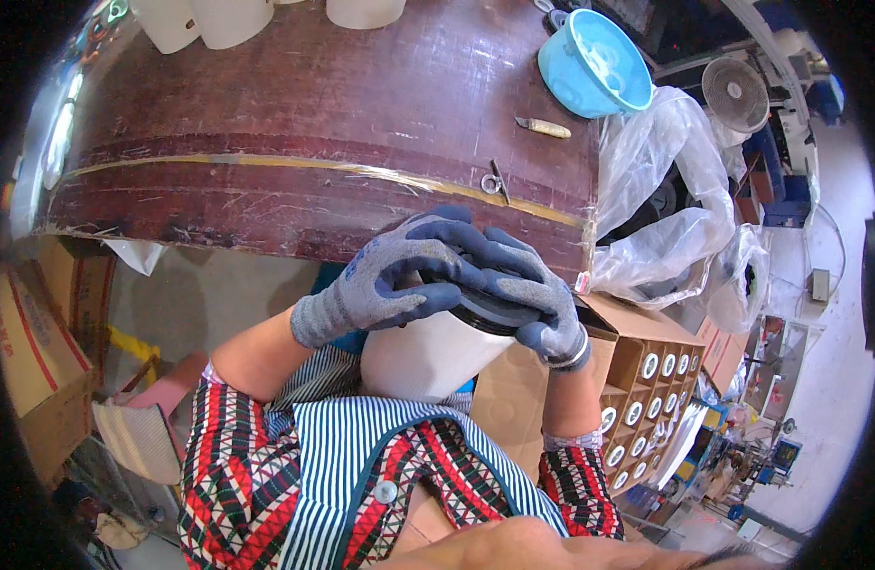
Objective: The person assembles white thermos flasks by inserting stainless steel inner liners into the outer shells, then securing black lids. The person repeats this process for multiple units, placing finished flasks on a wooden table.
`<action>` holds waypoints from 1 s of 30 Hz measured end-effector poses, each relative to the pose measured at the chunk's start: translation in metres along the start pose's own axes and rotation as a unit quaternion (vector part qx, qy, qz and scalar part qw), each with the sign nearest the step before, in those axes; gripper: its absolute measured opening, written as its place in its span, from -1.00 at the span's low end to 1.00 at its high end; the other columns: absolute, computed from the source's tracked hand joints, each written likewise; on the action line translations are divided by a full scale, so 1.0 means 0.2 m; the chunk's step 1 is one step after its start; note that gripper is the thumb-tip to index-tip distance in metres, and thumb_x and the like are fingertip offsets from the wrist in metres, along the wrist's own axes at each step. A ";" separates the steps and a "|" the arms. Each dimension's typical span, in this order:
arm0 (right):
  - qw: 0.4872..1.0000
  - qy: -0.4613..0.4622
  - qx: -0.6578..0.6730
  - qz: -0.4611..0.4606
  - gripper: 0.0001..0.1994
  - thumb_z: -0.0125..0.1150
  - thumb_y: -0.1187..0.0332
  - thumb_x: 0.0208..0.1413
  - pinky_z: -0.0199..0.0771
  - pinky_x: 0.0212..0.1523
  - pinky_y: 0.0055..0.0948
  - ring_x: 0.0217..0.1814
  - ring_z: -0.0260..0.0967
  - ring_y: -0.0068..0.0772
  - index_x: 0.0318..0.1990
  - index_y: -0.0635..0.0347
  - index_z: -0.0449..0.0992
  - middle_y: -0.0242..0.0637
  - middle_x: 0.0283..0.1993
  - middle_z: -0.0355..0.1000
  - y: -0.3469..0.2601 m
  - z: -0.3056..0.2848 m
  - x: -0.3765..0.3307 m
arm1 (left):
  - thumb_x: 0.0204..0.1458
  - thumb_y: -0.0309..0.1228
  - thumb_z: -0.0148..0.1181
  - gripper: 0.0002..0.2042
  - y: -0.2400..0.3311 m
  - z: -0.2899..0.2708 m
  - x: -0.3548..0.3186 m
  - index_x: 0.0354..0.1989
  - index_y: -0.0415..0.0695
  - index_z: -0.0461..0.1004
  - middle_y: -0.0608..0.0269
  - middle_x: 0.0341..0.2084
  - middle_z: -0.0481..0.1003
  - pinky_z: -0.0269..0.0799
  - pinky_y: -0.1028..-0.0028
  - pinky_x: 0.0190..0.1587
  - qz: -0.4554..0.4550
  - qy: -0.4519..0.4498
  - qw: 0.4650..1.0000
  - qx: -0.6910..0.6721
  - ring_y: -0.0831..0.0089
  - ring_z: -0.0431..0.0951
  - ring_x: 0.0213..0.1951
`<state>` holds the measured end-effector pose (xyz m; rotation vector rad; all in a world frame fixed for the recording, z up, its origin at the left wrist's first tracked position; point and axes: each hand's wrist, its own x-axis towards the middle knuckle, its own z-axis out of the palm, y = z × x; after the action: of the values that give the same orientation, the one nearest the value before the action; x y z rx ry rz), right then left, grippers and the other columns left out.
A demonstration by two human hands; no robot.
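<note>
Workshop, light assembly or packing by the look from here. Scratched brown worktop (pixel 295 104), knife (pixel 548 127) lying on it. Near its edge: divided carton (pixel 637 325) with rows of white-ended parts (pixel 655 408), clear plastic bag (pixel 682 123), fan (pixel 735 93) beyond. Left hand (pixel 404 271) and right hand (pixel 544 296) in work gloves (pixel 361 285).

Centre: left glove (pixel 409 258) and right glove (pixel 544 293) are showing grey and dark blue; cylinder (pixel 420 356) is showing white, rim (pixel 492 313) black. Lower centre: apron (pixel 328 465) is displaying blue-white stripes, shirt (pixel 226 480) red-black-white patterning. Upper right: basin (pixel 572 78) is showing light blue.
</note>
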<state>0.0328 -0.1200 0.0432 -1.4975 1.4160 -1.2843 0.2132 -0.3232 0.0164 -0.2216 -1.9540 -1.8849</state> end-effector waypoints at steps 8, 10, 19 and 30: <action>0.997 -0.009 0.033 -0.071 -0.53 0.28 -0.04 0.17 -0.15 0.52 0.29 0.53 0.14 0.26 0.12 0.01 0.67 -0.14 0.30 0.49 0.01 -0.01 0.02 | 0.13 -0.14 0.34 -0.67 0.01 0.00 0.00 0.01 0.01 0.68 0.04 0.25 0.45 -0.06 -0.08 0.49 -0.007 0.000 0.999 -0.039 -0.04 0.14 0.47; 0.997 0.010 0.029 -0.078 -0.53 0.26 -0.04 0.18 -0.16 0.53 0.29 0.52 0.14 0.25 0.12 0.01 0.68 -0.14 0.29 0.49 0.04 0.01 0.01 | 0.13 -0.10 0.34 -0.65 -0.02 -0.01 0.01 0.01 0.02 0.69 0.04 0.26 0.44 -0.06 -0.08 0.48 -0.006 -0.008 0.997 -0.071 -0.04 0.13 0.47; 0.999 0.034 -0.019 -0.018 -0.55 0.25 -0.04 0.16 -0.01 0.50 0.23 0.48 0.20 0.26 0.03 0.04 0.72 -0.13 0.26 0.51 -0.09 0.07 -0.02 | 0.04 -0.30 0.42 -0.67 -0.03 -0.04 -0.02 0.00 -0.03 0.66 0.09 0.18 0.48 0.11 -0.04 0.41 0.073 -0.037 0.996 -0.022 -0.06 0.28 0.37; 0.977 0.192 -0.007 -0.093 -0.45 0.08 -0.18 0.27 0.04 0.49 0.26 0.36 0.36 0.18 -0.10 0.13 0.73 -0.13 0.06 0.62 0.06 0.18 -0.12 | 0.05 -0.22 0.36 -0.66 0.04 0.03 -0.02 0.01 0.04 0.65 0.21 -0.01 0.56 0.10 -0.11 0.39 0.089 -0.027 0.989 0.111 0.06 0.50 0.13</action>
<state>0.0658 -0.1044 0.0176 -1.4709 1.5503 -1.7571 0.2181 -0.3158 0.0219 -0.3705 -2.0851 -1.5502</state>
